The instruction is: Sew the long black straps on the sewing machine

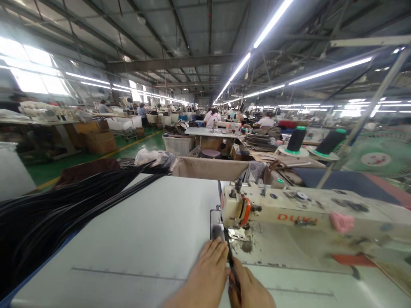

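Observation:
A sewing machine point(276, 214) with a cream body and an orange finger guard stands on the white table to the right of centre. My left hand point(210, 265) lies flat, fingers stretched forward, its tips by the metal plate point(218, 231) left of the presser foot. A narrow black strip point(229, 252) runs from the needle area back toward me along that hand. Closer to me, my right hand point(252, 284) is closed with the strip between its thumb and fingers. On the table's left side, a large bundle of long black strips point(64, 209) hangs over the edge.
Two black thread cones point(296, 140) stand behind the machine. Ruler markings point(128, 273) cross the table's near part. A beige cloth-lined bin point(212, 167) sits beyond the far edge. A pink object point(342, 222) rests on the machine arm. Other people point(212, 119) work farther back.

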Tool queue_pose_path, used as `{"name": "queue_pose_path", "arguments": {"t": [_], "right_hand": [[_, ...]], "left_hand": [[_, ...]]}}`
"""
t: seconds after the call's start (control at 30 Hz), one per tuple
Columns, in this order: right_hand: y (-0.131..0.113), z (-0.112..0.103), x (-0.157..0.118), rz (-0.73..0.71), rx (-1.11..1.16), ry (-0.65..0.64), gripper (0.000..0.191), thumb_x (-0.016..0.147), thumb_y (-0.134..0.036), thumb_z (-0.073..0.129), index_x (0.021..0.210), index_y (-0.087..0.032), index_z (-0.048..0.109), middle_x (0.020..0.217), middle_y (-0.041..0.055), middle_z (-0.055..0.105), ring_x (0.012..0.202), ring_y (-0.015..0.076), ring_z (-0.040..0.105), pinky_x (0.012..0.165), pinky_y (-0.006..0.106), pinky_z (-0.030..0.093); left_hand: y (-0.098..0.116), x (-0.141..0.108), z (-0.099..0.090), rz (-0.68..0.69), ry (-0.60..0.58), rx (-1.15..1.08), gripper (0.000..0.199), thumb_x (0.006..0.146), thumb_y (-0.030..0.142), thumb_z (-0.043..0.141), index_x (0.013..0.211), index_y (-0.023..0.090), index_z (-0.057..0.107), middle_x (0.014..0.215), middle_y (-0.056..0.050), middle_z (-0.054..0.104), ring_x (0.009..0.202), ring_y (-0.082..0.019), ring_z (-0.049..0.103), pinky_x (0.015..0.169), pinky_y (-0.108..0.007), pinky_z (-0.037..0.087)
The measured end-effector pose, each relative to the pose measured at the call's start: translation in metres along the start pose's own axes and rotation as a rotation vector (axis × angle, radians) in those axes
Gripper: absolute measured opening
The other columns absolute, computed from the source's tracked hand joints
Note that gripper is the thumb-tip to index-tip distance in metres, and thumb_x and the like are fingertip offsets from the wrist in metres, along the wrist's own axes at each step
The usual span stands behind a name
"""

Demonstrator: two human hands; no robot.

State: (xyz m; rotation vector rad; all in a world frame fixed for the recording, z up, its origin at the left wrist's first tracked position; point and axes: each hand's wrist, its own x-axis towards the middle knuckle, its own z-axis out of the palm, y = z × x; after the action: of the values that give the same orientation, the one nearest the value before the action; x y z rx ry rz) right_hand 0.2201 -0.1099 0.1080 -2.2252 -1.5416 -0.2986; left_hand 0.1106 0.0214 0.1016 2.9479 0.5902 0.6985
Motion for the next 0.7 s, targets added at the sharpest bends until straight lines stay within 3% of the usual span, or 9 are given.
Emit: {"name": "queue_pose_path", "arguments": {"t": [0.13,0.37,0.7], "right_hand": [[0.005,0.002,-0.002,-0.088,0.042,0.084,0.043,0.091,-0.011,0.047,0.133,-0.017,0.054,0.104,0.008,0.072,0.084,0.0195,0.072,0.071,0.026,0.055],[0.003,-0.008,-0.002,-0.115,0.051,0.05,0.04,0.087,-0.009,0.049,0.125,-0.018,0.055,0.097,0.006,0.07,0.08,0.0185,0.069,0.069,0.026,0.049],[-0.002,-0.013,0.003,-0.154,0.095,0.11,0.037,0.081,-0.007,0.049,0.116,-0.021,0.054,0.088,0.001,0.066,0.072,0.0182,0.064,0.065,0.029,0.041]], "left_hand": [[0.006,-0.001,-0.022,-0.013,-0.064,-0.027,0.048,0.107,0.032,0.043,0.151,0.015,0.047,0.158,-0.007,0.045,0.149,-0.025,0.039,0.124,-0.046,0.04],[0.0,0.004,-0.016,-0.037,-0.083,-0.044,0.049,0.108,0.036,0.042,0.151,0.014,0.048,0.158,-0.008,0.046,0.15,-0.025,0.037,0.124,-0.048,0.038],[-0.006,0.025,-0.028,-0.117,-0.226,-0.089,0.046,0.107,0.032,0.042,0.151,0.019,0.045,0.158,-0.005,0.046,0.152,-0.027,0.033,0.127,-0.059,0.028]]}}
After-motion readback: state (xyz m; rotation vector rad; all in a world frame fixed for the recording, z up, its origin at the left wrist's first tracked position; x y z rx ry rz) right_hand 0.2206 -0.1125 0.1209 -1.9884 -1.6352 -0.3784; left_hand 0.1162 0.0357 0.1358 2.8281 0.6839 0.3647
